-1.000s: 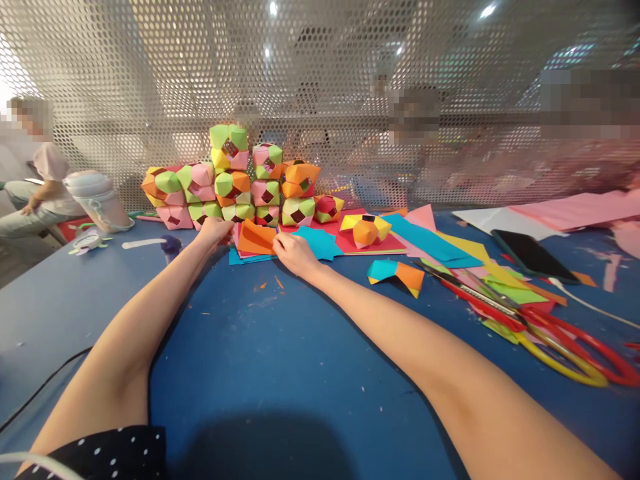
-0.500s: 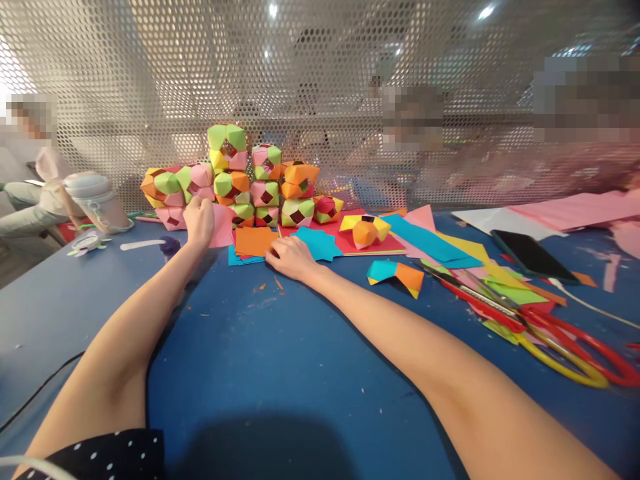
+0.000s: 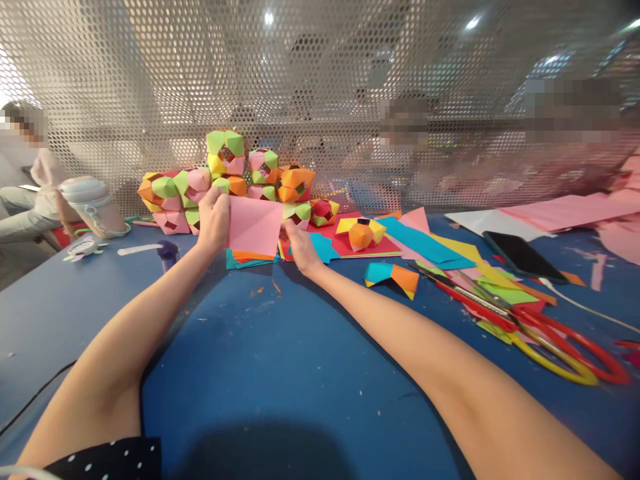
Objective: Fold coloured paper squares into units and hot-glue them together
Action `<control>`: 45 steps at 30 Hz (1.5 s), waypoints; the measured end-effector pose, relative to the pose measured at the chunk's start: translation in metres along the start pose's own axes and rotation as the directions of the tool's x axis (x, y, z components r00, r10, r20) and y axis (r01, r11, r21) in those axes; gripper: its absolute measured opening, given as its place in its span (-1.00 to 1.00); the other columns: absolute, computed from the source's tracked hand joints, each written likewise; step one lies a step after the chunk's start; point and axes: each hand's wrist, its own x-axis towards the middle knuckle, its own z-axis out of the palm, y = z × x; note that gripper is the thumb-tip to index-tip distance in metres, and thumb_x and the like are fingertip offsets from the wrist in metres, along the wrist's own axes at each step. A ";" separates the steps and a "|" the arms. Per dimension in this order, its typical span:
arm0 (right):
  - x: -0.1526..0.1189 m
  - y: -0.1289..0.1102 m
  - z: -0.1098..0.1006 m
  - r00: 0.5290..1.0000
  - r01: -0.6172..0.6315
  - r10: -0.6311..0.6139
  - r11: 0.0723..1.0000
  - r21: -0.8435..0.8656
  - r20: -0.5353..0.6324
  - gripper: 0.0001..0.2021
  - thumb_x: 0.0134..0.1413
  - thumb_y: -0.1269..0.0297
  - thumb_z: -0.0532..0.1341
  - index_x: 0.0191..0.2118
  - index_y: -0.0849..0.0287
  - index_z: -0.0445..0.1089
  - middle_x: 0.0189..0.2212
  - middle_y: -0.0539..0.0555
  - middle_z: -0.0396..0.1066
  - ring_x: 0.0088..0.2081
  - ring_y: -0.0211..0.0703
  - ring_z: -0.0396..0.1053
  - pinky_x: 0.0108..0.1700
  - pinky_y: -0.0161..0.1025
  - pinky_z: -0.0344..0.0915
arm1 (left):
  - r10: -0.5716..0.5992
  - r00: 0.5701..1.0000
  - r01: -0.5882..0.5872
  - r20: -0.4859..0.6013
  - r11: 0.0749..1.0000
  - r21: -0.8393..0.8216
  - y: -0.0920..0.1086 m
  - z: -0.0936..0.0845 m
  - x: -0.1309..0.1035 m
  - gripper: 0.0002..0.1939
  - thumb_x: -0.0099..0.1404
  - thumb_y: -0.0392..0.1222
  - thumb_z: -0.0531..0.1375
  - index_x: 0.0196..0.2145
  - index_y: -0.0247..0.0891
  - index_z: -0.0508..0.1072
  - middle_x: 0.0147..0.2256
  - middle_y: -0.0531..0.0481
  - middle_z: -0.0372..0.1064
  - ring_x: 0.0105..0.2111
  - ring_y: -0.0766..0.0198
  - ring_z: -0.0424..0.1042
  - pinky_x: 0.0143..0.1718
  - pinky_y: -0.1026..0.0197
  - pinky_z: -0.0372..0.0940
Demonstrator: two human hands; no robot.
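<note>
Gripping pink paper [image 3: 255,225], likely light and creasable, best edge-held, with left hand [image 3: 215,219], meeting it with right hand [image 3: 303,249], can't tell if pinching!

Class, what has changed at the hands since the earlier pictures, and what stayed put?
The left hand has moved rightwards, bringing the pink paper square from left of the orange sheet to in front of it. The right hand has let go of the orange sheet and come up to the square's right edge. The stacked origami balls, phone and red-handled scissors stayed.
</note>
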 end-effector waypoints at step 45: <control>-0.144 -0.037 -0.177 0.915 -0.402 0.400 0.900 0.172 0.045 -0.92 -0.07 0.37 0.22 -0.51 0.20 0.42 -0.49 -0.02 0.44 -0.43 -0.27 0.35 -0.33 -0.29 0.28 | -0.606 0.283 0.813 0.743 0.563 0.149 0.090 0.061 -0.159 -0.66 0.05 -0.01 0.28 -0.17 -0.03 0.49 -0.28 -0.04 0.53 -0.44 0.09 0.50 -0.44 0.08 0.38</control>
